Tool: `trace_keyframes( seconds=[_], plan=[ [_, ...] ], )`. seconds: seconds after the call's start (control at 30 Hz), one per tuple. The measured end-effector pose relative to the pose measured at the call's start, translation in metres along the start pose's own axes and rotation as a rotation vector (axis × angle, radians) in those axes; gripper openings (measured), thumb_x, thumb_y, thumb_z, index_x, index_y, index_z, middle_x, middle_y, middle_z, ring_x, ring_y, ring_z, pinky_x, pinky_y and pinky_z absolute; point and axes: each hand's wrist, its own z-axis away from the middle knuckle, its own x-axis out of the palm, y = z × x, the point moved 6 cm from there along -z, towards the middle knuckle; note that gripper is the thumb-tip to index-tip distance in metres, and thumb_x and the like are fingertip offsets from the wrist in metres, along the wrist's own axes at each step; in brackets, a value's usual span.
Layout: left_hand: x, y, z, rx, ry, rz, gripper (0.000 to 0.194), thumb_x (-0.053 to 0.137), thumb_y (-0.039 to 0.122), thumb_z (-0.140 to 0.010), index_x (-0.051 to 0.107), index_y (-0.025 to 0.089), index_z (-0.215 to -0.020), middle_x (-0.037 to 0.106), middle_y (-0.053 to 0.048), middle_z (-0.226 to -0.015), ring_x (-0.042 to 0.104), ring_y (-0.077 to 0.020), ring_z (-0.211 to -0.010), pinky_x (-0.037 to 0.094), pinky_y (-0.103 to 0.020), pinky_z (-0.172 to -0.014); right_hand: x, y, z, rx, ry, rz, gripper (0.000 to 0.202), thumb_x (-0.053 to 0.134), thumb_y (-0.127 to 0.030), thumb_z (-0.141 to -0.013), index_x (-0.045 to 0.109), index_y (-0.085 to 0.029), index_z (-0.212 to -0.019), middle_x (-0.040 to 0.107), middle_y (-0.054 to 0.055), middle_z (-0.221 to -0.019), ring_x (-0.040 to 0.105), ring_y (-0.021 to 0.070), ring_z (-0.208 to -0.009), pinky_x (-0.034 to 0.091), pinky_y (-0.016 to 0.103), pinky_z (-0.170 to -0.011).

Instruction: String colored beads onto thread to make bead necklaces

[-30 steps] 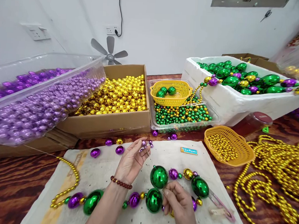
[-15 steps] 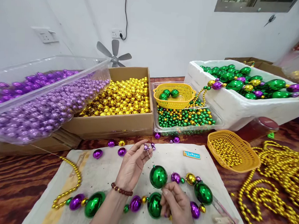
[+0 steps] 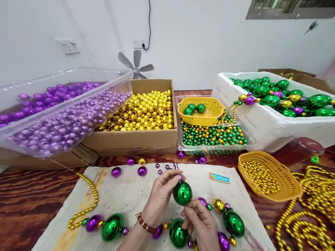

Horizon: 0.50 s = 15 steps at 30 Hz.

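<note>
My left hand (image 3: 161,197), wearing a brown bead bracelet, pinches a small purple bead (image 3: 180,177) at the top of a large green bead (image 3: 182,194). A thin thread (image 3: 175,163) sticks up above the fingertips. My right hand (image 3: 201,224) is closed at the lower edge of that green bead; whether it also grips thread there is hidden. Under the hands, a strand with another large green bead (image 3: 178,233), purple beads and gold beads lies across a pale cloth (image 3: 129,204). A gold bead chain (image 3: 96,196) runs from its left end.
Behind the cloth stand a clear tub (image 3: 83,70) of purple beads, a cardboard box (image 3: 138,141) of gold beads and a white foam box (image 3: 268,127). A yellow basket (image 3: 289,193) and piled gold chains (image 3: 317,215) lie right. Loose purple beads (image 3: 142,171) dot the far edge.
The small purple bead has come down the thread against the large green bead, my left hand with it. Both hands stay close together. The whole view has shifted slightly.
</note>
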Motion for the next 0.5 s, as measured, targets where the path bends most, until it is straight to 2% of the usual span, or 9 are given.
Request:
trace_keyframes(
  seconds=[0.07, 0.13, 0.2, 0.27, 0.33, 0.4, 0.5],
  plan=[
    [-0.001, 0.008, 0.002, 0.038, -0.013, -0.102, 0.026, 0.067, 0.031, -0.083, 0.069, 0.016, -0.105, 0.068, -0.012, -0.105, 0.062, -0.0215, -0.096, 0.047, -0.029, -0.082, 0.000, 0.000, -0.001, -0.008, -0.006, 0.006, 0.028, 0.060, -0.042, -0.089, 0.058, -0.015, -0.080, 0.060, -0.001, -0.061, 0.050, 0.0080, -0.047, 0.034, 0.016, -0.043],
    [-0.016, 0.022, -0.002, 0.106, 0.008, -0.237, 0.032, 0.063, 0.034, -0.085, 0.066, 0.019, -0.112, 0.067, -0.013, -0.109, 0.063, -0.0225, -0.098, 0.046, -0.032, -0.086, 0.000, -0.001, -0.001, -0.016, -0.027, 0.017, 0.029, 0.058, -0.042, -0.091, 0.057, -0.016, -0.078, 0.058, -0.002, -0.057, 0.049, 0.0086, -0.047, 0.034, 0.017, -0.044],
    [-0.045, 0.045, -0.014, 0.218, 0.107, -0.542, 0.035, 0.059, 0.038, -0.087, 0.063, 0.021, -0.117, 0.067, -0.012, -0.111, 0.063, -0.0234, -0.098, 0.046, -0.033, -0.087, -0.002, -0.004, -0.001, -0.020, -0.036, 0.022, 0.029, 0.057, -0.043, -0.091, 0.056, -0.016, -0.078, 0.059, -0.001, -0.057, 0.048, 0.0093, -0.047, 0.033, 0.018, -0.044],
    [-0.078, 0.073, -0.027, 0.360, 0.307, -1.048, 0.031, 0.058, 0.038, -0.086, 0.065, 0.022, -0.111, 0.066, -0.011, -0.109, 0.061, -0.0245, -0.099, 0.045, -0.034, -0.087, -0.005, -0.006, -0.001, -0.020, -0.035, 0.010, 0.029, 0.057, -0.043, -0.091, 0.056, -0.017, -0.078, 0.060, -0.001, -0.060, 0.049, 0.0096, -0.048, 0.033, 0.019, -0.044],
    [-0.106, 0.088, -0.042, 0.394, 0.397, -1.225, 0.025, 0.063, 0.033, -0.080, 0.067, 0.020, -0.101, 0.064, -0.013, -0.108, 0.055, -0.0296, -0.106, 0.038, -0.039, -0.095, -0.007, -0.007, 0.000, -0.021, -0.029, -0.007, 0.028, 0.058, -0.042, -0.091, 0.055, -0.017, -0.078, 0.059, -0.001, -0.061, 0.049, 0.0096, -0.048, 0.032, 0.019, -0.044],
    [-0.122, 0.093, -0.054, 0.393, 0.431, -1.306, 0.023, 0.067, 0.032, -0.074, 0.067, 0.019, -0.094, 0.063, -0.014, -0.105, 0.050, -0.0339, -0.111, 0.033, -0.043, -0.097, -0.008, -0.006, 0.001, -0.013, -0.021, -0.009, 0.028, 0.057, -0.042, -0.091, 0.054, -0.017, -0.077, 0.058, -0.002, -0.058, 0.048, 0.0093, -0.047, 0.031, 0.019, -0.044],
    [-0.127, 0.088, -0.063, 0.393, 0.457, -1.395, 0.024, 0.069, 0.040, -0.072, 0.063, 0.019, -0.080, 0.063, -0.014, -0.093, 0.047, -0.0380, -0.113, 0.033, -0.045, -0.093, -0.005, -0.005, 0.003, -0.005, -0.017, 0.004, 0.028, 0.054, -0.040, -0.093, 0.054, -0.016, -0.078, 0.056, -0.003, -0.055, 0.046, 0.0088, -0.046, 0.031, 0.018, -0.045]
  ],
)
